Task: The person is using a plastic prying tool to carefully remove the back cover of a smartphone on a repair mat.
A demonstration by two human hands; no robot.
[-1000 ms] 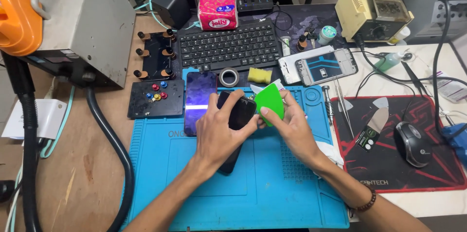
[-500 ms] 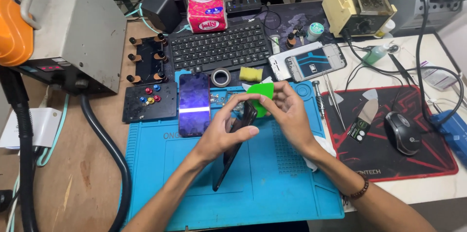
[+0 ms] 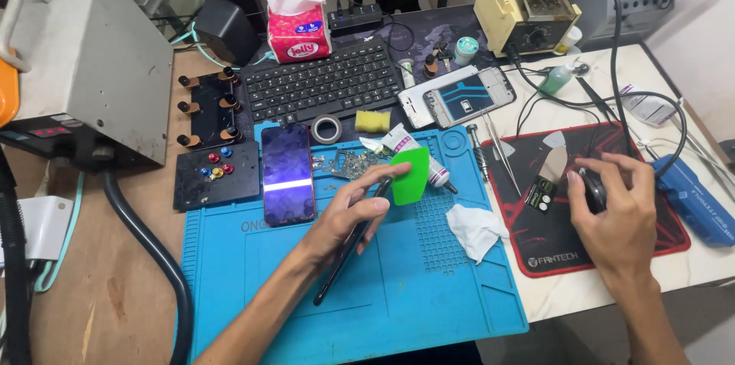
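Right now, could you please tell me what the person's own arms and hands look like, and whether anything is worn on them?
Both forearms are bare, with no sleeves in view. The left hand has no glove, ring or watch that shows. The right hand is also ungloved; no band shows at its wrist in this view. The fingers of both hands are slender, with short nails. No marks or tattoos can be made out.

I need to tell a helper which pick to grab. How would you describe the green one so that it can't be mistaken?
Find the blue work mat in front of the black keyboard. Near its upper middle, just past the left hand, lies the green pick: a flat, rounded plastic triangle, the only bright green thing there, beside a white tube.
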